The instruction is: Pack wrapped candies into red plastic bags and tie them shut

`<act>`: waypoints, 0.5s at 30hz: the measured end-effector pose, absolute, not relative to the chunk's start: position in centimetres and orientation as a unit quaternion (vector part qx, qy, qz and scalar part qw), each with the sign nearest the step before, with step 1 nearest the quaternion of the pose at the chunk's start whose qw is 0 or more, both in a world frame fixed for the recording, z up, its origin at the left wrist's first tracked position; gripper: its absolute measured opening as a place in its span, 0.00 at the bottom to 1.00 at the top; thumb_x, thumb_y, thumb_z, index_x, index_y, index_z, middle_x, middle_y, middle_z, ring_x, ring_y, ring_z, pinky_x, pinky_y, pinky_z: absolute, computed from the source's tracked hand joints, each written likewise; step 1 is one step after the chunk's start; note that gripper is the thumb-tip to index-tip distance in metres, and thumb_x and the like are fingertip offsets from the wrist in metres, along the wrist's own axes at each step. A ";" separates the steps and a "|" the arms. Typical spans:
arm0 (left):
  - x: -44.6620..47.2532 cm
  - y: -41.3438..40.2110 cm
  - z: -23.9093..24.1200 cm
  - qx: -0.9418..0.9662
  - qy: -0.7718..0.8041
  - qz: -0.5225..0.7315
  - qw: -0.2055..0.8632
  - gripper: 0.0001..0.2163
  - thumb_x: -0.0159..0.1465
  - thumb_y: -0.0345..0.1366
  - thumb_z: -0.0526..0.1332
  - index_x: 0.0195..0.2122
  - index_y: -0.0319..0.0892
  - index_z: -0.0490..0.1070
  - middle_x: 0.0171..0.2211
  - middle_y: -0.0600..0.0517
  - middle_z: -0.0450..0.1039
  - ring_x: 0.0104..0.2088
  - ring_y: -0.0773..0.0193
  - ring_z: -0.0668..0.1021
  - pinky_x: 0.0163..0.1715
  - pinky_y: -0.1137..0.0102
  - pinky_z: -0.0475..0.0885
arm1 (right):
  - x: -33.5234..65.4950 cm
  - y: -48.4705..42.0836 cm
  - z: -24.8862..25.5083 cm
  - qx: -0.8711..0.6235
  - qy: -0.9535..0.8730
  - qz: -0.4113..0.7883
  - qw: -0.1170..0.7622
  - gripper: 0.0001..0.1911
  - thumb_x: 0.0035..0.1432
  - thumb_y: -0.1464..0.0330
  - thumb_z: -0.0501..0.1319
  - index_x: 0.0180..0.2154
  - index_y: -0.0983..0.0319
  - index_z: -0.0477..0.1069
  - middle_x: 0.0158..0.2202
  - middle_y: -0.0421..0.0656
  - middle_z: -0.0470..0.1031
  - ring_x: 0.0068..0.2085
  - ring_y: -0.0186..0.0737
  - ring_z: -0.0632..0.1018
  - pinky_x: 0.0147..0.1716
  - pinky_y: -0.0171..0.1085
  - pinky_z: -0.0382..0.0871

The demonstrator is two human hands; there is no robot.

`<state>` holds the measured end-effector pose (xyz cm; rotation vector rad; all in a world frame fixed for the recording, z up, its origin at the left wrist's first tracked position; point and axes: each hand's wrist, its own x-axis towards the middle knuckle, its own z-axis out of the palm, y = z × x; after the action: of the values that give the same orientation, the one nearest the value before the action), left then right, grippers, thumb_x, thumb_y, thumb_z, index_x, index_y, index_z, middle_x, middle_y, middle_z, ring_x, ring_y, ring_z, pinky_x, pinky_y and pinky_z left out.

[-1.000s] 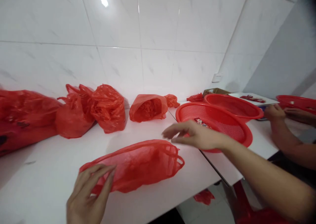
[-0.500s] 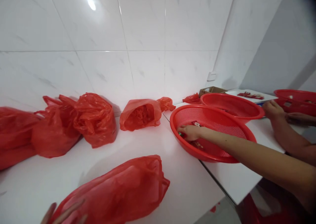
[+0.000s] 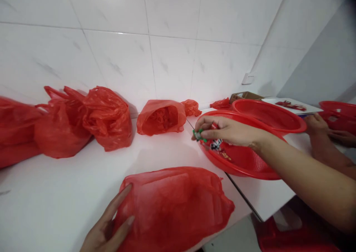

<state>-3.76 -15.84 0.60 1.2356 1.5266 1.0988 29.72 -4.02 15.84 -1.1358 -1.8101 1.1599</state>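
My left hand (image 3: 109, 224) is at the left end of a red plastic bag (image 3: 172, 207), thumb and fingers holding its edge. The bag lies on its side on the white table, its right end loose near the front edge. Over the near-left rim of a red perforated basket (image 3: 247, 174), my right hand (image 3: 219, 129) pinches a few small wrapped candies (image 3: 198, 135), with green, red and dark wrappers showing. Some of them are partly hidden by the fingers. Below the hand, a red wrapper with gold print (image 3: 224, 155) lies in the basket.
Several red bags (image 3: 108, 122) stand along the tiled wall, and an open one (image 3: 164, 118) lies on its side. A second red basket (image 3: 269, 115), a cardboard box (image 3: 246, 95) and another person's hands (image 3: 318, 126) are at the right. A red stool (image 3: 292, 229) stands below.
My right hand has risen out of the basket with the candies. The red plastic bag has shifted right, and my left hand has come further into view, holding its end.
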 end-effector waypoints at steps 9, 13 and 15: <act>-1.9 -15.4 1.1 0.553 0.546 0.458 0.431 0.29 0.62 0.45 0.61 0.64 0.54 0.58 0.67 0.51 0.56 0.65 0.51 0.61 0.60 0.55 0.63 | 21.7 -8.0 8.1 -0.352 -0.816 0.402 0.221 0.07 0.51 0.73 0.64 0.33 0.58 0.78 0.24 0.35 0.75 0.19 0.30 0.72 0.16 0.30 0.64; -2.6 -16.5 1.1 0.563 0.546 0.463 0.413 0.28 0.62 0.44 0.62 0.64 0.53 0.59 0.68 0.51 0.54 0.66 0.52 0.57 0.63 0.54 0.55 | 22.2 -8.2 7.6 -0.370 -0.831 0.316 0.271 0.11 0.44 0.73 0.70 0.34 0.57 0.79 0.25 0.36 0.77 0.21 0.34 0.74 0.19 0.32 0.65; -2.9 -16.9 0.9 0.568 0.542 0.461 0.413 0.28 0.62 0.44 0.62 0.64 0.54 0.59 0.68 0.51 0.53 0.67 0.53 0.57 0.64 0.53 0.53 | 23.0 -8.5 9.2 -0.404 -0.818 0.353 0.208 0.14 0.48 0.70 0.68 0.40 0.56 0.79 0.32 0.39 0.79 0.28 0.38 0.77 0.26 0.35 0.69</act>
<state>-2.90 -16.91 0.93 1.4291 1.3629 1.1584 23.00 -8.52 9.16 -1.1242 -2.2766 0.9827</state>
